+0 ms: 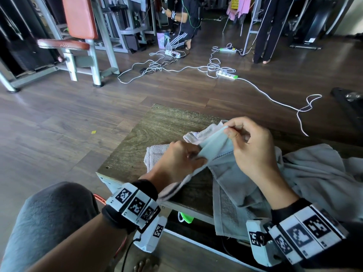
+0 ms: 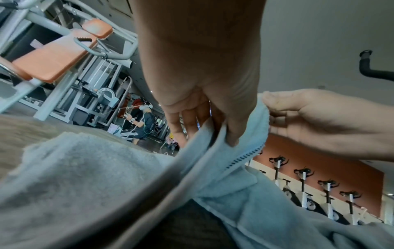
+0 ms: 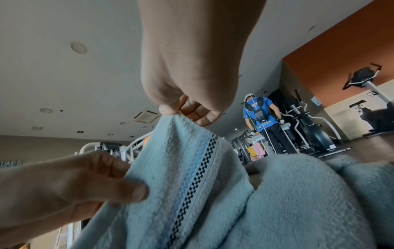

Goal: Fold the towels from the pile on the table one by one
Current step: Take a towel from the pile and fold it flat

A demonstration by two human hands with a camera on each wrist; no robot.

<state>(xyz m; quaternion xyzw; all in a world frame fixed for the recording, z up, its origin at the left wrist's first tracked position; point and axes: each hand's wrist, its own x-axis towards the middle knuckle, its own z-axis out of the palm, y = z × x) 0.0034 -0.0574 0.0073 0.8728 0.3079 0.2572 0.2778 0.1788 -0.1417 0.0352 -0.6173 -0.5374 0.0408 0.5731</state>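
A light blue towel (image 1: pixel 216 147) with a dark checkered stripe is lifted over the wooden table (image 1: pixel 157 130). My left hand (image 1: pixel 182 156) pinches its near edge, and my right hand (image 1: pixel 241 138) pinches the top edge between thumb and forefinger. The band between them is stretched taut. In the left wrist view the left hand (image 2: pixel 221 133) grips the towel (image 2: pixel 245 151). In the right wrist view the right hand (image 3: pixel 181 112) holds the towel (image 3: pixel 192 160) at its upper hem. The rest of the towel droops over the table's near edge.
A folded pale towel (image 1: pixel 157 154) lies on the table behind my left hand. A heap of grey towels (image 1: pixel 314 173) covers the table's right side. Cables and power strips (image 1: pixel 227 74) litter the floor beyond. My knee (image 1: pixel 49 213) is at lower left.
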